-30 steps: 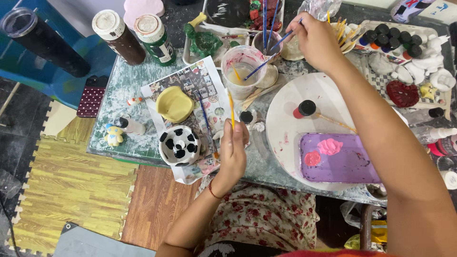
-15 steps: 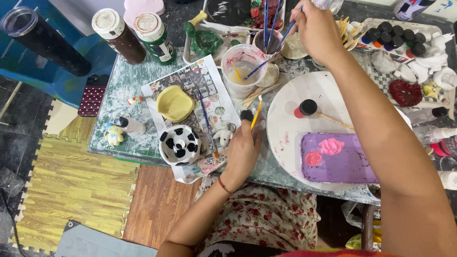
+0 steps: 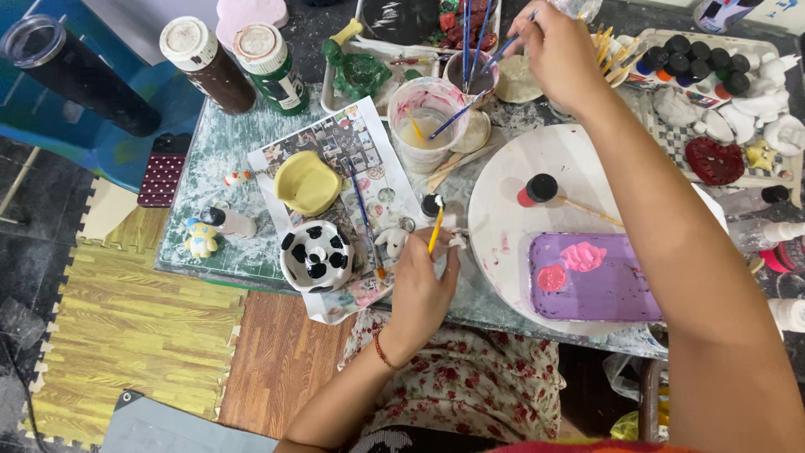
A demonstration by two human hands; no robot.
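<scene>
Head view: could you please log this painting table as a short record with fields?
Setting: glass-topped table crowded with craft supplies
Left hand: holds a yellow-handled brush and a small white piece
Right hand: at the brushes in a cup
Near left hand: black-and-white spotted bowl, yellow dish
Centre: round white board bearing a purple tray with pink shapes
Back left: two paint bottles

The scene is evenly and brightly lit from above, with only soft shadows cast under the right forearm (image 3: 671,252) onto the white plate (image 3: 503,210). Mild glare is seen on the dark tumbler (image 3: 75,71) and on the glass table (image 3: 218,168). Focus is held sharp at centre, while edges are bent and slightly softened by the wide lens.
</scene>
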